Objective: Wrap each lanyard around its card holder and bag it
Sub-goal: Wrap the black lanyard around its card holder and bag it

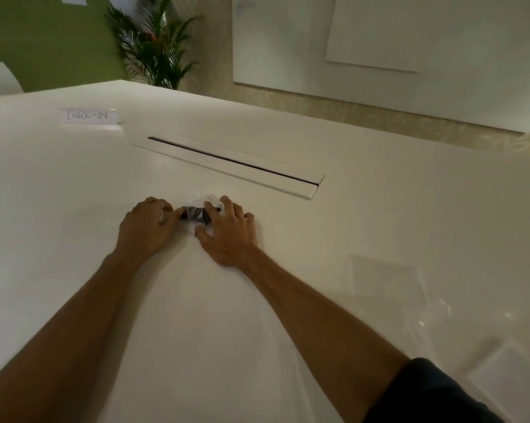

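Both hands, left hand (149, 225) and right hand (227, 232), pinch the ends of a light, slippery, crinkly bagged lanyard (196, 214) between them.

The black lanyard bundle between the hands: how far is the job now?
Done: the lanyard bundle looks wrapped and sits inside a clear bag. In hand: the left hand and right hand hold that bag on the table. Left: clear bags lie unused at right.
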